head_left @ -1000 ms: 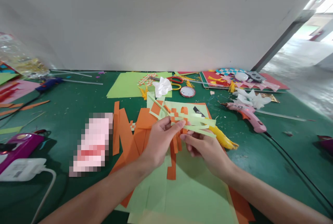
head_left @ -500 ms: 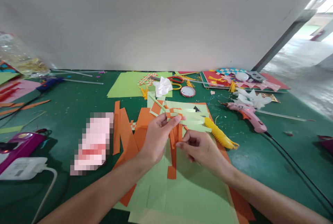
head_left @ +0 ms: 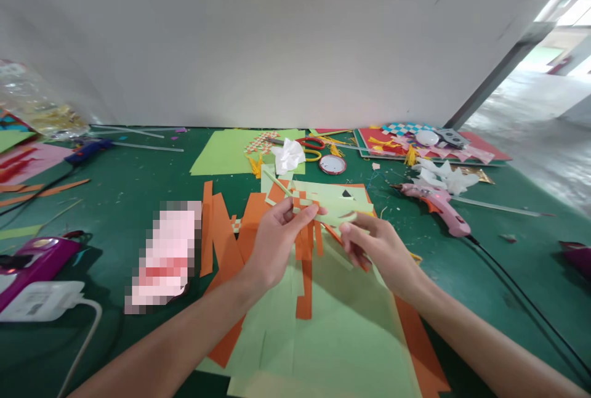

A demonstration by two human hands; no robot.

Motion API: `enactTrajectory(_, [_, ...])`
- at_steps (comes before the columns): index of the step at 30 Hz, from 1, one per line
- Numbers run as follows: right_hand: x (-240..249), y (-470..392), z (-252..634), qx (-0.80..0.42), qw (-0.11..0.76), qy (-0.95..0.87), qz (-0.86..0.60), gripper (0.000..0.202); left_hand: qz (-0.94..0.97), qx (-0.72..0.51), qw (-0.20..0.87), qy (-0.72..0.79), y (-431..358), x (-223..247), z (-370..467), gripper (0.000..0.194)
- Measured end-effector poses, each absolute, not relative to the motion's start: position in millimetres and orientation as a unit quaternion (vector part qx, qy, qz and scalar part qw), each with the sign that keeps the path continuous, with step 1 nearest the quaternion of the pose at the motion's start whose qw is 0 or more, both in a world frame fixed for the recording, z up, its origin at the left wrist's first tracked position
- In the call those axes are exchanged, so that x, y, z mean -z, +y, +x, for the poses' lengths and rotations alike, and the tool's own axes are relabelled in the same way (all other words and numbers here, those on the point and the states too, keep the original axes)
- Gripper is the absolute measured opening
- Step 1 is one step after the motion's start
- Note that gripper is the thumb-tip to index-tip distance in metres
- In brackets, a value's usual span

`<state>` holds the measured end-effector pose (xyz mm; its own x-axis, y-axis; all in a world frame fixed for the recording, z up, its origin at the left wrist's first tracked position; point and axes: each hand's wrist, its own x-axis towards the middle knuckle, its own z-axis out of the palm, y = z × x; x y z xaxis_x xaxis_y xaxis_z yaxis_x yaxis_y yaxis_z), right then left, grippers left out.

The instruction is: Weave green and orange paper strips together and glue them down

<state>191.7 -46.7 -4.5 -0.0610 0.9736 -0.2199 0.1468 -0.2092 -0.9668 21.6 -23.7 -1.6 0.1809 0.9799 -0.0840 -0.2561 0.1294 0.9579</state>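
Note:
Between the thumb and fingers of my left hand (head_left: pixel 279 235) is a small woven piece of paper strips (head_left: pixel 302 196), checkered orange and pale green. Loose orange strips (head_left: pixel 305 281) hang down from it, and pale green ones stick out to the right. My right hand (head_left: pixel 376 247) is at its right side, thumb and forefinger closed on the end of a pale green paper strip (head_left: pixel 335 218). An orange strip (head_left: pixel 333 235) slants down toward the lower fingers of that hand; whether they hold it I cannot tell. Pale green sheets (head_left: pixel 346 324) lie beneath both hands.
Orange paper (head_left: pixel 224 225) lies left of my hands. A pink glue gun (head_left: pixel 441 206) with a black cord rests at the right. Scissors (head_left: pixel 310 142), crumpled white tissue (head_left: pixel 289 156) and a round lid (head_left: pixel 332 164) are farther back. A purple power strip (head_left: pixel 46 262) stands at left.
My right hand has moved up and to the right, from the hanging orange strips to a pale green strip. It now covers most of the yellow bundle. My left hand keeps its grip.

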Motion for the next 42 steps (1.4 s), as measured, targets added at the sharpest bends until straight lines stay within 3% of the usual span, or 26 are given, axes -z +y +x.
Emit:
enactTrajectory(6, [2,-42,196,-0.627,0.469,-0.406,-0.47,0.036,0.468,-0.478,0.628,0.397,-26,1,23,0.022])
enactTrajectory(19, [4,-42,203,-0.523,0.486,-0.473,-0.515,0.027,0.529,-0.434,0.568,0.457,-28,3,24,0.023])
enactTrajectory(25, [1,-41,213,-0.469,0.534,-0.53,-0.462,0.035,0.552,-0.416,0.552,0.465,-29,1,25,0.021])
enactTrajectory(34, [-4,-46,200,-0.309,0.436,-0.632,-0.561,0.016,0.623,-0.359,0.523,0.458,-28,9,25,0.034])
enactTrajectory(42, [0,-45,199,-0.258,0.443,-0.66,-0.549,0.008,0.646,-0.325,0.516,0.459,-29,9,26,0.046])
